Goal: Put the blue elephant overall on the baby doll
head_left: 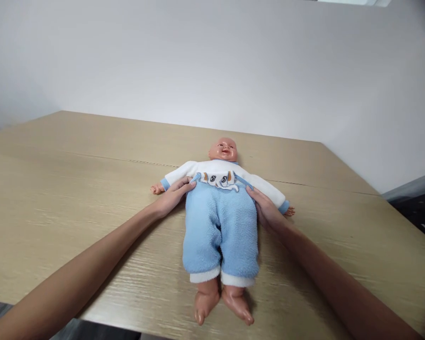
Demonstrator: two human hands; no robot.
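Observation:
A baby doll (224, 150) lies on its back on the table, head away from me and bare feet towards me. It wears a white long-sleeved top (265, 185) with blue cuffs and light blue fleece overalls (203, 222) with white hems. An animal face patch (218, 179) sits on the chest. My left hand (177, 191) pinches the overalls' upper edge at the strap, on the doll's side at my left. At the opposite side, my right hand (264, 203) grips the overalls' edge below the other strap, thumb on top. Both hands' other fingers are partly hidden.
The wooden table (102, 255) spreads widely around the doll, with a seam running across it. Behind it rises a pale wall (212, 66). A dark object (418, 203) stands beyond the table's right edge. The near edge shows at lower left.

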